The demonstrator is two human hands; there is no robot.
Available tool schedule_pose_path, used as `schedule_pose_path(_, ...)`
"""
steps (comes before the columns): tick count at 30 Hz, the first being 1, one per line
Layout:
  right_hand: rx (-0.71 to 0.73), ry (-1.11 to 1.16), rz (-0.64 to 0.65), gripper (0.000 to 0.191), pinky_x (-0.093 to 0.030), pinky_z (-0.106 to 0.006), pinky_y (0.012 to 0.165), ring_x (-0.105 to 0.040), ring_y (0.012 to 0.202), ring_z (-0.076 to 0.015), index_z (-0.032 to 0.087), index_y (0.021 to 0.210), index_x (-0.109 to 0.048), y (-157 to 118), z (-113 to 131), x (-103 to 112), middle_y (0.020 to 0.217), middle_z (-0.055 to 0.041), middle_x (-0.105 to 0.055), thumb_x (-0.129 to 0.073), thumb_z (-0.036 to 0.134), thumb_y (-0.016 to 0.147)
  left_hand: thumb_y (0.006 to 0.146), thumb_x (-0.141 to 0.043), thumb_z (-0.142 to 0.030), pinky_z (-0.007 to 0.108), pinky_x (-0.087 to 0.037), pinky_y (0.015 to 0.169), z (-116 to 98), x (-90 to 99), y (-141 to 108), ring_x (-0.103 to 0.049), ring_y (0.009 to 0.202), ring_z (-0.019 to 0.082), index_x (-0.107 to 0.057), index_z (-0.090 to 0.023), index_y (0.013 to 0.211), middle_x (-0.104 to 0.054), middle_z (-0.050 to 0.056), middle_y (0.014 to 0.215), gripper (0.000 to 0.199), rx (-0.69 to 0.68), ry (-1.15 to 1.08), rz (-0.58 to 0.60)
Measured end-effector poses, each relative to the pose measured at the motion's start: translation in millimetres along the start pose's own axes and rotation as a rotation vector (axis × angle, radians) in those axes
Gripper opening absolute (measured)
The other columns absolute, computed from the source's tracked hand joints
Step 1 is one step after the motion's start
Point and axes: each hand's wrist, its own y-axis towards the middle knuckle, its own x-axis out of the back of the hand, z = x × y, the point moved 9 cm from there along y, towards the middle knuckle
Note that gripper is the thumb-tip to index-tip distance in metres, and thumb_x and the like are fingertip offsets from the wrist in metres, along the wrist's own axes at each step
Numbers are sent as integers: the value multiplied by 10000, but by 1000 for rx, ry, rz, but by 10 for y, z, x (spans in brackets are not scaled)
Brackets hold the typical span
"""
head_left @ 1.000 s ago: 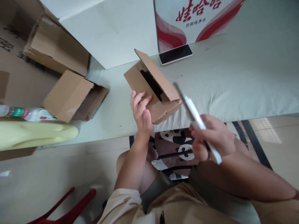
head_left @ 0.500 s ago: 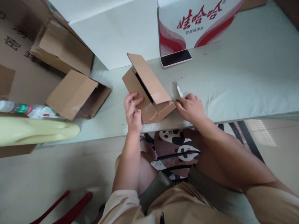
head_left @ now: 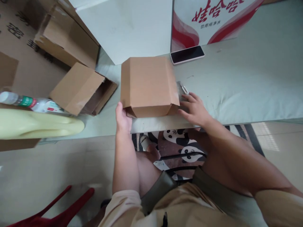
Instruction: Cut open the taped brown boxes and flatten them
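Observation:
A brown cardboard box rests on the cloth-covered table in front of me, its broad face up and its side flaps sloping outward. At its near left corner my left hand grips the flap edge; the thumb shows, while most fingers are hidden by the cardboard. My right hand is by the near right corner, fingers spread, with the fingertips close to the box. Just beyond those fingertips lies a slim white-handled tool with a metal tip, partly covered by the hand.
A phone lies at the foot of a white and red carton. To the left are an open small carton, a plastic bottle and a pale yellow object. The table edge runs just below my hands.
The box has turned from a tilted position with a raised flap to lying broad face up. My left hand has shifted left to its corner. My right hand's fingers have spread.

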Motion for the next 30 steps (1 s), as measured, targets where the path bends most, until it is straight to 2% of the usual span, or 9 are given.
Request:
schedule_pose_path(2,27,-31,20,743,-252,-698,1230,-294,1527,-485,154,1408,-633,0,22,-53,1561,-183,-504,-557,651,861,713,-728,-747,414,-520,1052,-26,-12,-6,-661,1238,295,-748,-252,1045,-752,83,1190,596,-14,20,-20)
schedule_pose_path(5,122,55,-30,824,-242,-674,1252,-280,1555,-440,165,1534,-477,11,136,1,1603,-182,-456,-552,662,881,673,-813,-646,418,-504,1085,-115,-39,-12,-676,1213,298,-750,-232,938,-763,89,1133,495,-93,54,-51)
schedule_pose_path(7,174,165,-99,790,-272,-641,1256,-342,1535,-403,181,1531,-454,20,209,102,1587,-179,-477,-557,640,895,641,-855,-575,415,-510,1077,-153,-48,-19,-696,1161,294,-744,-223,878,-770,86,1071,439,-126,67,-75)
schedule_pose_path(10,185,339,-155,693,-376,-607,1205,-488,1435,-373,210,1459,-498,34,257,205,1511,-170,-555,-582,607,897,609,-875,-575,407,-551,994,-97,-71,-31,-726,1022,275,-735,-214,828,-776,81,992,445,-75,53,-86)
schedule_pose_path(15,61,468,-141,535,-504,-561,1065,-642,1219,-361,198,1234,-629,49,202,193,1262,-172,-701,-647,578,859,634,-843,-666,391,-550,988,10,-182,-50,-723,1057,266,-733,-217,905,-778,82,1007,536,-33,89,7)
schedule_pose_path(19,-87,494,-165,461,-566,-507,902,-692,995,-310,212,1103,-631,43,61,189,1054,-124,-733,-693,566,814,649,-814,-717,415,-547,994,48,-199,-30,-720,1047,272,-728,-220,917,-772,91,997,571,-47,163,19)
schedule_pose_path(26,-248,357,-412,634,-537,-450,858,-620,973,-270,228,1173,-570,-23,-105,447,1074,-98,-664,-797,587,702,610,-853,-699,378,-566,845,91,-248,-14,-719,897,244,-716,-215,861,-750,87,903,562,-13,200,4)
schedule_pose_path(28,-263,444,-414,487,-508,-382,763,-586,842,-220,232,1022,-582,-32,-98,484,909,-52,-629,-685,650,794,598,-863,-689,356,-564,786,86,-252,-20,-715,836,228,-716,-207,841,-745,81,856,560,-7,201,-6)
schedule_pose_path(30,-303,572,-396,470,-430,-328,652,-492,689,-171,239,803,-520,-37,-115,488,715,-6,-508,-537,701,884,596,-873,-658,335,-558,740,77,-239,-23,-709,778,211,-717,-196,806,-740,73,811,531,-10,199,-20)
